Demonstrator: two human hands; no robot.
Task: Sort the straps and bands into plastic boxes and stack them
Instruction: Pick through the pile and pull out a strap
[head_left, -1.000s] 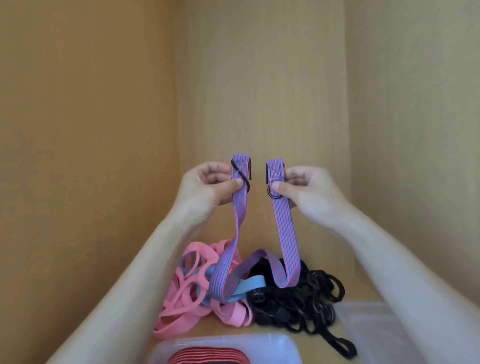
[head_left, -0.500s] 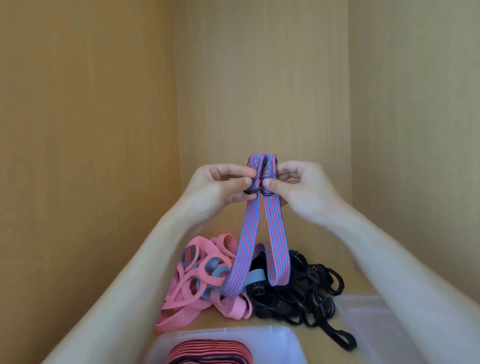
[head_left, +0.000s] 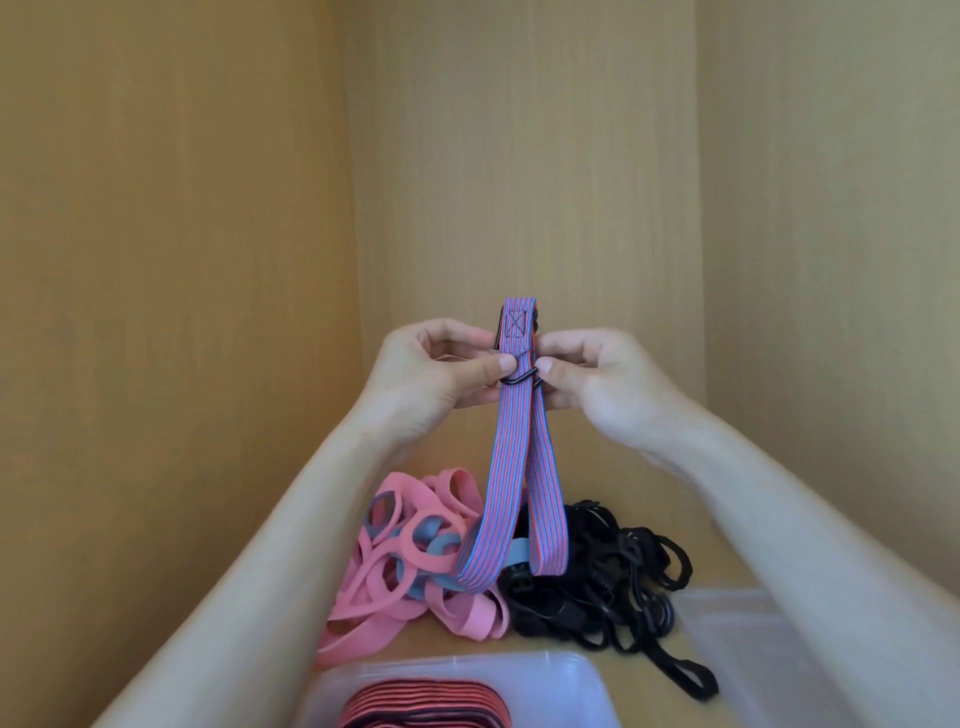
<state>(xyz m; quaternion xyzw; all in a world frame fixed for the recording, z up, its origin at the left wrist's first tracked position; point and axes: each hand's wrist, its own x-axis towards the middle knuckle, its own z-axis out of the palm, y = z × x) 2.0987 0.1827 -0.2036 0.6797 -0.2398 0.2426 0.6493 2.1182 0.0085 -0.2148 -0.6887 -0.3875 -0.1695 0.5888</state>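
Wooden cupboard walls close round. My left hand and right hand pinch together the ends of the blue-and-red striped webbing strap, its loop hanging above the pink rubber bands. Folding, I judge; next, fold it smaller for the clear plastic box.

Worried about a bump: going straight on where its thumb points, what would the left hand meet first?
The left hand pinches the striped strap; just beyond it, probably the right hand, though depth is unclear.

1 left hand, 1 right hand, 1 striped strap. 2 clear plastic boxes: near box, right box. 1 heap of pink bands, 1 tangle of black straps; pieces within each too tangled to count.
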